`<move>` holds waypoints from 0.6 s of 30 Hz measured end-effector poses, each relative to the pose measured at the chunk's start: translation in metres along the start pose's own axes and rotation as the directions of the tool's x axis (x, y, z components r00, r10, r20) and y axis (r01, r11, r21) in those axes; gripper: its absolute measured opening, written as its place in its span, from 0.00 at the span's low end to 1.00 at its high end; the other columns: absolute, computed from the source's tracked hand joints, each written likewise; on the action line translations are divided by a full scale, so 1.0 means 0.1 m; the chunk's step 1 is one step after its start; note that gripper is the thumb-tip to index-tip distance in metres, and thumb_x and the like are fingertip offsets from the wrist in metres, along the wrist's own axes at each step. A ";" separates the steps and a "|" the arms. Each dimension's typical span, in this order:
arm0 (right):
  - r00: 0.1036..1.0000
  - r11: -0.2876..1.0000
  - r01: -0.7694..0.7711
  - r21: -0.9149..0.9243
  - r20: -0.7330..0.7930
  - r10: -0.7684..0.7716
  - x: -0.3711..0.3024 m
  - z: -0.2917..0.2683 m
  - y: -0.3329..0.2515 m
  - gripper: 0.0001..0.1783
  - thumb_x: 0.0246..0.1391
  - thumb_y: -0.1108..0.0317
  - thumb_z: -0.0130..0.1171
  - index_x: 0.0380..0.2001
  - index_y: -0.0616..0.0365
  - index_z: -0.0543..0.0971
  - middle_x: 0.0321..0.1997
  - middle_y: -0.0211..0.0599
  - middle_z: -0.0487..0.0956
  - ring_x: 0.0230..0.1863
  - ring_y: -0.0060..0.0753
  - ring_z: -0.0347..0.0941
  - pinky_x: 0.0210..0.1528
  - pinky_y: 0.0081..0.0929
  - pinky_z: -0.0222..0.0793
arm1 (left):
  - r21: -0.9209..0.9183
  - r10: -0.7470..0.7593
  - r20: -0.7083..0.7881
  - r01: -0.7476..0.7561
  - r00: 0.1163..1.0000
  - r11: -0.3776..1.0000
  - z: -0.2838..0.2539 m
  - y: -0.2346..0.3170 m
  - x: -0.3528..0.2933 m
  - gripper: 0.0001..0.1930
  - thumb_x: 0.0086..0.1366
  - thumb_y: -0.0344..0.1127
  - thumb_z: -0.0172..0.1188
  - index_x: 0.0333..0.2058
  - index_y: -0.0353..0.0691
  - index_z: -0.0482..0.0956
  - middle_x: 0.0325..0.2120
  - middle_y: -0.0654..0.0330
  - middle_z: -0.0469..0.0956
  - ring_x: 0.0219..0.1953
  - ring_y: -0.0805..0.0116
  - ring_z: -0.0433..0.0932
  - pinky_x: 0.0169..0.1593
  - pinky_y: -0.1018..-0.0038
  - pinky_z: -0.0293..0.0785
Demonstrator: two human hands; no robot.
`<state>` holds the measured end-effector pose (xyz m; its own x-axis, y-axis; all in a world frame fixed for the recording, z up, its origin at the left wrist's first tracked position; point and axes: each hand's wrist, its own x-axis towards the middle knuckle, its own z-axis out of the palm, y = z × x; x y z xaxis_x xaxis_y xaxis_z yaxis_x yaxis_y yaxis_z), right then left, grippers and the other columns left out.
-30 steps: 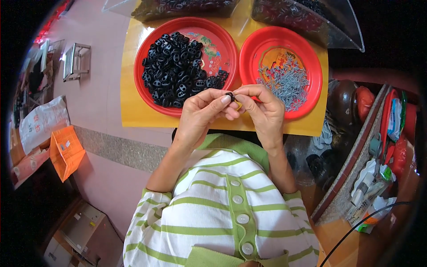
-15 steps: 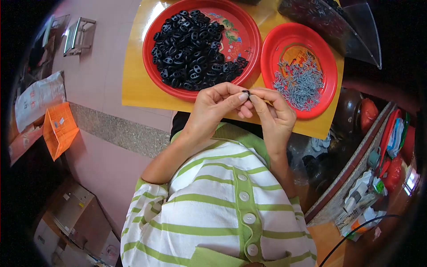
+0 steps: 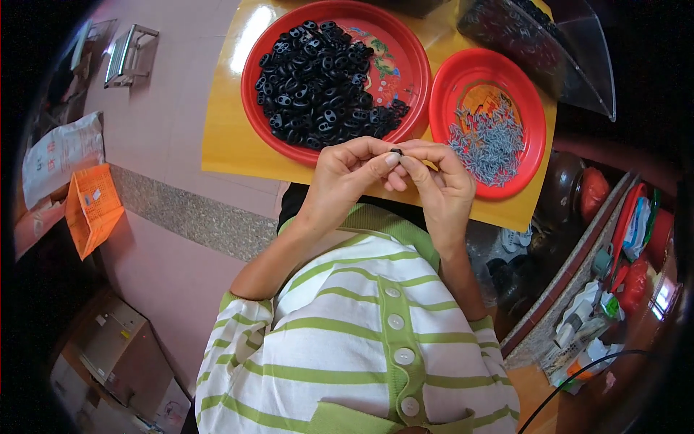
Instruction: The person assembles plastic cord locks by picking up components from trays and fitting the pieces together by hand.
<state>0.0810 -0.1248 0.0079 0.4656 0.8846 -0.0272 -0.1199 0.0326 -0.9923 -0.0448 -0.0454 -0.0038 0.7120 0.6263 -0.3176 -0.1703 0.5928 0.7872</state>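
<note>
A small black plastic cord lock (image 3: 396, 152) is pinched between the fingertips of both hands, mostly covered by them. My left hand (image 3: 350, 173) grips its left side with thumb and forefinger. From the right, my right hand (image 3: 439, 181) closes thumb and forefinger on the same piece. Just beyond my hands, a large red round tray (image 3: 419, 79) carries a heap of black two-holed cord locks (image 3: 311, 87). To its right, a smaller red tray (image 3: 531, 130) contains a pile of short, thin silver metal pieces (image 3: 488, 148), perhaps springs.
Both trays stand on a yellow table top (image 3: 231, 148). A clear plastic bin (image 3: 520, 36) sits at the far right. Bags and packets crowd a shelf (image 3: 589, 318) on the right. On the left floor are a metal stool (image 3: 129, 58) and an orange bag (image 3: 94, 210).
The trays and table appear slightly lower and further right in the picture. Both hands keep nearly the same pinch on the cord lock.
</note>
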 end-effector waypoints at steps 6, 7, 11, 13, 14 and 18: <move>0.980 0.995 -0.099 0.010 0.173 0.096 0.29 -0.04 -0.14 0.06 0.56 0.75 0.53 0.37 0.66 0.75 0.37 0.38 0.78 0.33 0.20 0.74 0.35 0.16 0.71 | -0.092 0.026 -0.069 -0.032 0.997 0.995 -0.09 0.07 -0.02 0.07 0.63 0.30 0.54 0.36 0.31 0.76 0.28 0.58 0.78 0.27 0.75 0.77 0.35 0.81 0.73; 0.958 0.981 -0.188 0.056 0.232 0.170 0.38 -0.03 -0.17 0.08 0.57 0.73 0.53 0.38 0.66 0.75 0.38 0.37 0.78 0.34 0.20 0.74 0.36 0.15 0.71 | -0.125 0.047 -0.091 -0.058 0.995 0.990 -0.11 0.08 -0.04 0.07 0.63 0.29 0.54 0.36 0.32 0.76 0.28 0.58 0.78 0.27 0.75 0.76 0.35 0.80 0.73; 0.956 0.623 0.290 -0.726 0.248 -0.156 0.70 0.03 0.11 0.11 0.50 0.70 0.60 0.37 0.62 0.77 0.31 0.38 0.77 0.28 0.26 0.74 0.29 0.22 0.69 | -0.117 0.056 -0.052 -0.062 0.997 0.991 -0.16 0.11 -0.08 0.07 0.62 0.28 0.55 0.37 0.31 0.75 0.28 0.57 0.78 0.27 0.74 0.76 0.34 0.79 0.74; 0.950 0.557 0.309 -0.771 0.228 -0.212 0.75 0.13 0.15 0.14 0.45 0.68 0.63 0.37 0.59 0.77 0.31 0.40 0.76 0.29 0.36 0.73 0.31 0.29 0.69 | -0.123 0.058 -0.031 -0.062 0.998 0.990 -0.15 0.11 -0.10 0.07 0.62 0.28 0.55 0.37 0.31 0.75 0.28 0.57 0.78 0.27 0.74 0.76 0.35 0.79 0.74; 0.949 0.470 0.312 -0.826 0.243 -0.203 0.76 0.17 0.13 0.15 0.45 0.66 0.63 0.37 0.59 0.78 0.32 0.40 0.76 0.31 0.38 0.74 0.33 0.31 0.69 | -0.126 0.038 -0.031 -0.041 0.999 0.991 -0.15 0.09 -0.11 0.07 0.62 0.28 0.55 0.37 0.32 0.75 0.28 0.57 0.78 0.27 0.74 0.76 0.35 0.79 0.74; 0.951 0.373 0.308 -0.875 0.268 -0.156 0.81 0.24 0.16 0.14 0.43 0.63 0.64 0.34 0.57 0.77 0.34 0.38 0.74 0.37 0.41 0.73 0.36 0.36 0.69 | -0.152 0.004 -0.037 -0.010 0.999 0.988 -0.17 0.01 -0.14 0.07 0.62 0.28 0.55 0.38 0.33 0.76 0.28 0.58 0.78 0.27 0.74 0.76 0.35 0.79 0.74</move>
<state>0.0957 -0.0418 -0.0074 0.2260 0.9607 0.1614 0.8663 -0.1224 -0.4842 -0.0668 -0.0451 -0.0077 0.6853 0.6472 -0.3340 -0.2791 0.6569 0.7004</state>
